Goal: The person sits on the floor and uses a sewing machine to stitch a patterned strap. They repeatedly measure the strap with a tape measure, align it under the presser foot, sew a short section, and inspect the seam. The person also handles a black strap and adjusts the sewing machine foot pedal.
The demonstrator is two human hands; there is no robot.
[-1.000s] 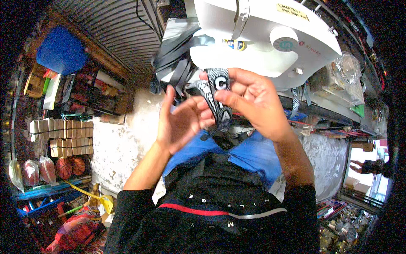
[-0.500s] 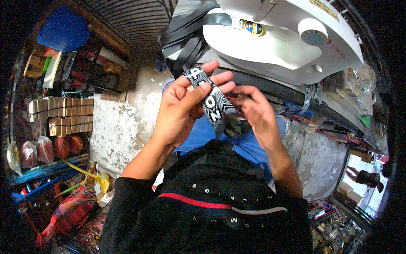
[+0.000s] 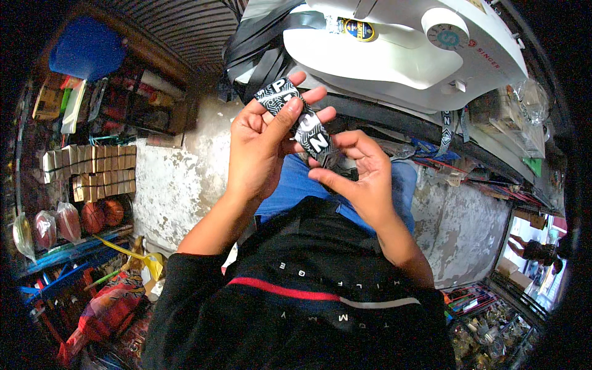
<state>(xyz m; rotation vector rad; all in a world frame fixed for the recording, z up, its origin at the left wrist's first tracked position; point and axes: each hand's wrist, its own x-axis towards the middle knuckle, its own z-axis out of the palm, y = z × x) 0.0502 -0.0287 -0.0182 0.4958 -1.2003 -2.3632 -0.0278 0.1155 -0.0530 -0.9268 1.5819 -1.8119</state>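
Observation:
A black-and-white patterned strap (image 3: 314,132) with white lettering runs slantwise across the fingers of my left hand (image 3: 256,145). The left thumb presses it against those fingers, so that hand is closed on it. Its lower end hangs toward my right hand (image 3: 367,179). There the thumb and forefinger stand apart on either side of the strap's end; whether a fingertip touches it is hard to see. Both hands are above my lap, in front of a white sewing machine (image 3: 388,80).
Black straps (image 3: 259,49) lie heaped left of the machine. Another patterned strap (image 3: 446,132) hangs over the table edge on the right. Shelves with bundled boxes (image 3: 102,163) and basketballs (image 3: 92,217) stand at far left. A person (image 3: 539,251) is outside at far right.
My left hand has risen slightly with the strap, which has turned a little. My right hand has moved lower, its thumb and forefinger spreading apart near the strap's end.

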